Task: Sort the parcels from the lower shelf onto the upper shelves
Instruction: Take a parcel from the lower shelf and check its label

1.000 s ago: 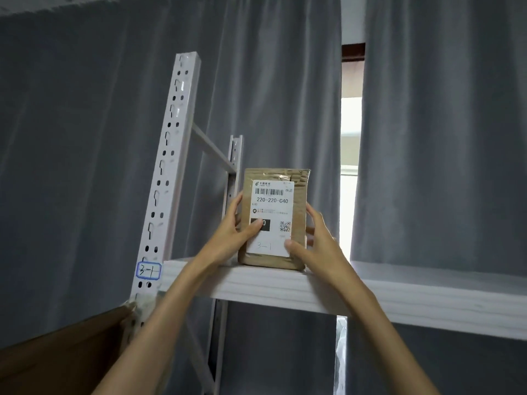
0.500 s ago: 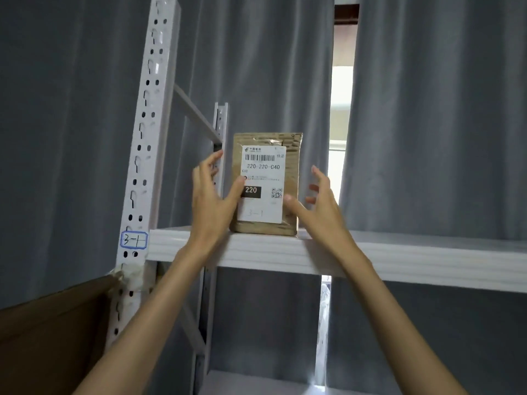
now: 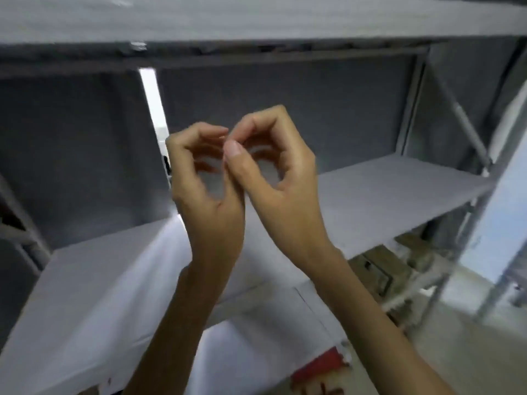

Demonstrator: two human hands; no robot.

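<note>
My left hand [image 3: 205, 189] and my right hand [image 3: 285, 178] are raised side by side in front of the white middle shelf [image 3: 385, 195]. Their fingers are loosely curled, the fingertips of the two hands touch, and neither holds anything. Below the middle shelf at the right lie brown cardboard parcels [image 3: 379, 269] on the lower shelf, blurred. A white parcel with red print [image 3: 319, 366] shows at the bottom edge. The brown parcel with the white label is out of view.
The underside of the upper shelf board [image 3: 256, 18] runs across the top. A diagonal metal brace [image 3: 467, 129] and uprights close the rack's right end. A grey curtain [image 3: 285, 104] hangs behind, with a bright gap [image 3: 151, 98] in it.
Both hands have let go of the labelled parcel on the upper shelf and come down together. My view has swung down to the middle and lower shelves.
</note>
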